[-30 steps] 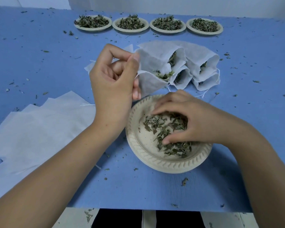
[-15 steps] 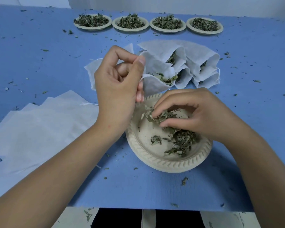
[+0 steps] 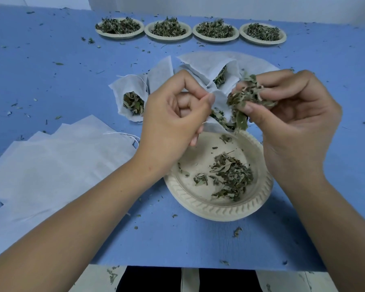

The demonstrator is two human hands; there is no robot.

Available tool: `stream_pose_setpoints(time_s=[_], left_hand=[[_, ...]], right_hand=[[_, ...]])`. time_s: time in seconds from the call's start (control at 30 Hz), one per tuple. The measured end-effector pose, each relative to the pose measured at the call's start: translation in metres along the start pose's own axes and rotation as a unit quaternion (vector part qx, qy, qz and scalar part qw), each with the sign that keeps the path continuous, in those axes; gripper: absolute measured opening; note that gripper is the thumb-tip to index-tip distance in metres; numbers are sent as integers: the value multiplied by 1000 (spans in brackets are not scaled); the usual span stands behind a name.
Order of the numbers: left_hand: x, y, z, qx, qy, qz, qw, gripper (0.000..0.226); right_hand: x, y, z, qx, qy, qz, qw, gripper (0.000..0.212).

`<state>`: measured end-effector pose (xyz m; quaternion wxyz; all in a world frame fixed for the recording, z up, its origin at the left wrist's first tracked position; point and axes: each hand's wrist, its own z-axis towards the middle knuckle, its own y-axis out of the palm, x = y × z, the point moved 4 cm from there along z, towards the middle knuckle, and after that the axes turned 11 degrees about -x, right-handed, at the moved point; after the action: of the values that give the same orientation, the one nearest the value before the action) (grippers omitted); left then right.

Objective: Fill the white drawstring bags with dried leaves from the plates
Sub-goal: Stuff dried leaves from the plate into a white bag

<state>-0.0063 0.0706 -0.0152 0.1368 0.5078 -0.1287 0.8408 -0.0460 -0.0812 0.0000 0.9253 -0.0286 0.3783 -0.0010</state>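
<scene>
My left hand (image 3: 173, 114) pinches the white drawstring bag (image 3: 218, 100) above the far rim of the plate (image 3: 219, 209), its mouth facing right. My right hand (image 3: 299, 114) clutches dried leaves (image 3: 249, 95) at that mouth. All this sits over a blue table (image 3: 51, 70), with a white wall (image 3: 240, 7) behind.

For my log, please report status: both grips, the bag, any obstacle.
Left grip pinches the open bag by the near plate. Right grip holds a clump of dried leaves at the bag mouth. Nothing in the way.

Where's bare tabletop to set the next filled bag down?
Bare but for crumbs: table right of the near plate and filled bags; far left, between the far plates and the empty bags. Crowded: centre, around left hand, held bag and right hand.
</scene>
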Motion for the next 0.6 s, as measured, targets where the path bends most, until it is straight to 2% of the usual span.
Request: stream_pose_setpoints(time_s=[0.1, 0.2, 0.27, 0.4, 0.53, 0.6], left_hand=[[1, 1, -1, -3, -1, 2, 1000, 21], [2, 1, -2, 1, -1, -5, 1000, 21], [3, 0, -2, 4, 0, -9, 1000, 22], [2, 0, -1, 8, -2, -8, 1000, 22], [1, -4, 0, 30, 0, -21, 999, 21], [1, -6, 1, 39, -1, -24, 999, 21]], right_hand=[[0, 3, 0, -28, -24, -96, 995, 29], [2, 9, -2, -97, -56, -262, 959, 11], [3, 11, -3, -122, -53, -319, 938, 9], [6, 13, 1, -179, -32, -378, 908, 11], [5, 8, 5, -261, -6, -329, 908, 28], [5, 6, 7, -269, 1, -315, 910, 34]])
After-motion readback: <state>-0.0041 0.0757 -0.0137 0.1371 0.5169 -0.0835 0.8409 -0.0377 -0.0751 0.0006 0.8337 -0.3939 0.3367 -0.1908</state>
